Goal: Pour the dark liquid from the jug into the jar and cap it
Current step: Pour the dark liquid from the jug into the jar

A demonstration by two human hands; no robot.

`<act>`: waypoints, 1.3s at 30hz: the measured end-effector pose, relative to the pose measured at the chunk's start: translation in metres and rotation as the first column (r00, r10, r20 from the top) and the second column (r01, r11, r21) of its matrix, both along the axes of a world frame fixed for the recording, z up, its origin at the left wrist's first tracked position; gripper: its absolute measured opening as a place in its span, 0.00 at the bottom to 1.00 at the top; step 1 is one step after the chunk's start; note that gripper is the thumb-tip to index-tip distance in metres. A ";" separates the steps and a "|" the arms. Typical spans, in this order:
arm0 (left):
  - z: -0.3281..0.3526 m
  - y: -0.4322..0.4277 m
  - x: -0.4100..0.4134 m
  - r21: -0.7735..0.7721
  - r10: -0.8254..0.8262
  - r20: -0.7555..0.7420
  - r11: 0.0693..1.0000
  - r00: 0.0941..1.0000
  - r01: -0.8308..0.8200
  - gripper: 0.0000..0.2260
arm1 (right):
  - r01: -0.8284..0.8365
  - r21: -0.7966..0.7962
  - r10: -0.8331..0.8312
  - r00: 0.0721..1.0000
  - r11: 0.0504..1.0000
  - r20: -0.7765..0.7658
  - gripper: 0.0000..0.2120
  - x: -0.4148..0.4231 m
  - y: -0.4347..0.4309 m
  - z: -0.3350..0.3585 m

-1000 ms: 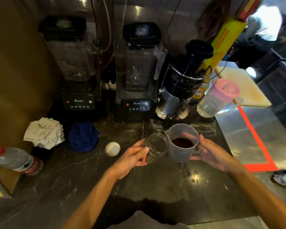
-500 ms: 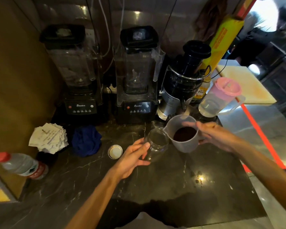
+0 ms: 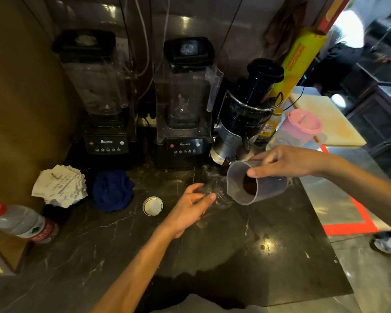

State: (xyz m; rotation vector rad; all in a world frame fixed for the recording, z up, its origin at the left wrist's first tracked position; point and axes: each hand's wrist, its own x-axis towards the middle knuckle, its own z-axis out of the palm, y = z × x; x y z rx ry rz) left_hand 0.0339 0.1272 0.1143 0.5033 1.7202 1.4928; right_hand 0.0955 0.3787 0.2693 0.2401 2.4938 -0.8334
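A translucent plastic jug (image 3: 261, 186) with dark liquid inside is tipped to the left, its spout over the mouth of a small clear glass jar (image 3: 219, 193) on the dark counter. My right hand (image 3: 284, 162) grips the jug from above at its rim. My left hand (image 3: 190, 207) holds the jar by its side, fingers curled round it. The jar's round cap (image 3: 152, 206) lies upside down on the counter, left of my left hand.
Two black blenders (image 3: 185, 105) and a juicer (image 3: 248, 114) stand at the back. A pink-lidded pitcher (image 3: 300, 125) sits behind the jug. A blue cloth (image 3: 113, 190), paper slips (image 3: 60, 186) and a water bottle (image 3: 20, 222) lie to the left.
My right hand has lifted the jug and tipped it leftward over the jar. My left hand stays on the jar.
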 end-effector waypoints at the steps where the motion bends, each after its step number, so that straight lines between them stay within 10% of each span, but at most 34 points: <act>1: 0.002 0.000 0.002 0.003 -0.006 0.005 1.000 1.000 0.006 0.21 | -0.024 0.010 0.024 1.000 1.000 -0.005 0.37 -0.001 -0.003 0.001; 39: 0.019 0.013 0.009 -0.063 0.016 0.066 0.998 0.998 -0.011 0.17 | -0.103 0.258 0.121 0.991 0.961 -0.054 0.27 -0.023 -0.023 0.032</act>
